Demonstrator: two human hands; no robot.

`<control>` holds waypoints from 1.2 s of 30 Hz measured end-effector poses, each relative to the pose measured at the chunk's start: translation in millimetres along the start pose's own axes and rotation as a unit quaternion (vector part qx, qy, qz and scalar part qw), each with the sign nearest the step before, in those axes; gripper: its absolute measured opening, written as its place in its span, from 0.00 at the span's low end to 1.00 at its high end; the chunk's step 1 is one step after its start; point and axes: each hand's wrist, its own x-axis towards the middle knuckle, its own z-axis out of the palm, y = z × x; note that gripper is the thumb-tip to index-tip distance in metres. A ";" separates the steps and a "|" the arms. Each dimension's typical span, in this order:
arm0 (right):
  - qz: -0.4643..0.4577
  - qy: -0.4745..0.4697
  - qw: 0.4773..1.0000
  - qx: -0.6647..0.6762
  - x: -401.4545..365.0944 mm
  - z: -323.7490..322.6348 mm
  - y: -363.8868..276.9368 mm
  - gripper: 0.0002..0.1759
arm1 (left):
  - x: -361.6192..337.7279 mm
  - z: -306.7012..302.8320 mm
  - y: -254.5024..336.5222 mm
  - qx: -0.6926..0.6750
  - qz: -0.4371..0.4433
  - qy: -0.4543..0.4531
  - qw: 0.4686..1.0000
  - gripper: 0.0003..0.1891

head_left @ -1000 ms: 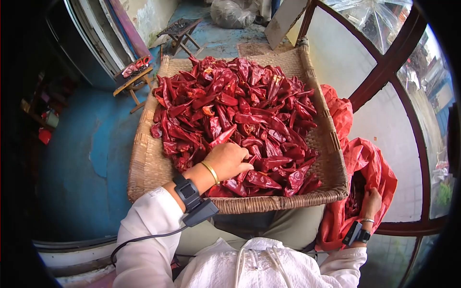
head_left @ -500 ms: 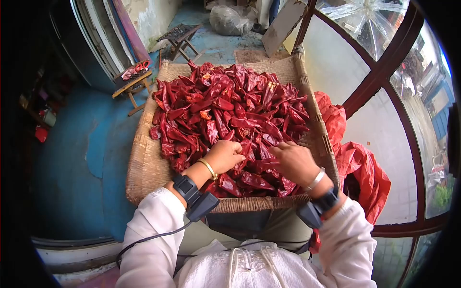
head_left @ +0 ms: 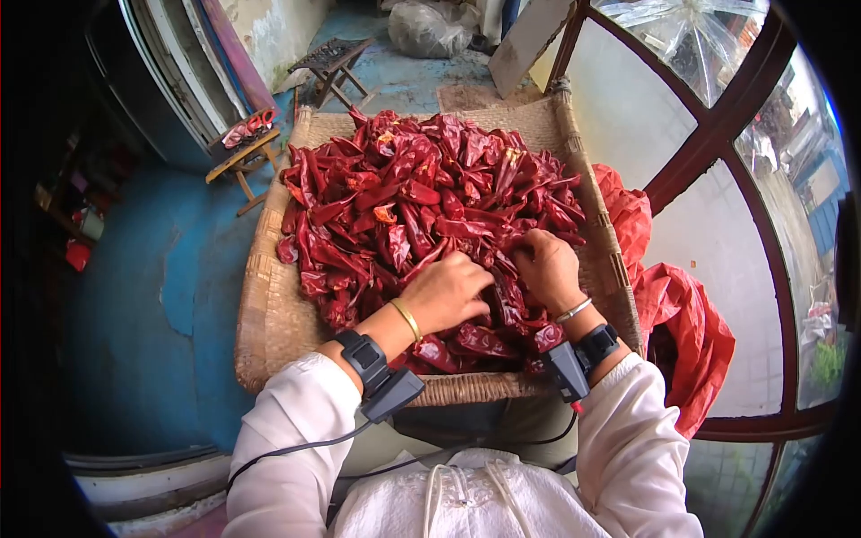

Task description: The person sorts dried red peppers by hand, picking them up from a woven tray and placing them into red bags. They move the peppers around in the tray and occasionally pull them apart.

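A pile of dried red chili peppers [head_left: 421,197], wrinkled and glossy, fills a shallow woven basket [head_left: 269,309] in front of me. Into the near part of the pile reaches my left hand [head_left: 448,291], its curled fingers closed on a dried chili pepper; the fingertips are partly hidden. My right hand [head_left: 549,267] is a little farther right and farther in, fingers bent and pinched at a chili pepper, most of which is hidden. The two hands are close but apart.
A red plastic sack [head_left: 677,332] stands against the basket's right side, beside a framed glass partition [head_left: 708,242]. To the left, a small folding stool [head_left: 244,161] holds red-handled scissors [head_left: 260,119]. Another stool [head_left: 332,63] and a clear plastic bag [head_left: 430,31] are at the back.
My left hand has moved right and is now lower over the chilies. The right hand has moved slightly right and away from me, deeper into the pile.
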 end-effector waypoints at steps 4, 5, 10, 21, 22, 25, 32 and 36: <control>-0.032 -0.058 0.997 0.043 -3.9 1.8 7.9 0.09 | -8.7 5.8 -0.3 0.126 0.027 -0.148 0.981 0.22; -0.076 -0.092 0.992 0.051 -6.0 1.8 9.4 0.09 | -14.0 3.8 -5.0 0.154 0.003 -0.195 0.969 0.22; -0.143 -0.122 0.982 0.033 -11.7 -7.0 -11.6 0.09 | -39.2 -29.4 -8.8 0.222 -0.017 -0.222 0.949 0.11; -0.097 -0.148 0.981 0.081 -12.3 -0.9 -6.2 0.10 | -18.0 -43.4 12.6 0.244 -0.155 -0.260 0.921 0.08; -0.102 -0.138 0.981 0.087 -11.9 -0.4 -5.3 0.11 | -17.1 -40.9 21.4 0.244 -0.155 -0.261 0.921 0.08; -0.100 -0.126 0.981 0.113 -11.7 -2.1 -6.0 0.11 | -6.7 -25.7 49.2 0.237 -0.124 -0.304 0.914 0.11; -0.066 -0.109 0.975 0.181 -13.1 -9.1 -12.4 0.10 | -9.2 -0.5 23.0 0.034 -0.217 -0.086 0.972 0.20; -0.112 -0.127 0.973 0.154 -14.2 -4.4 -21.1 0.10 | -5.9 2.6 10.5 -0.151 -0.219 0.107 0.958 0.21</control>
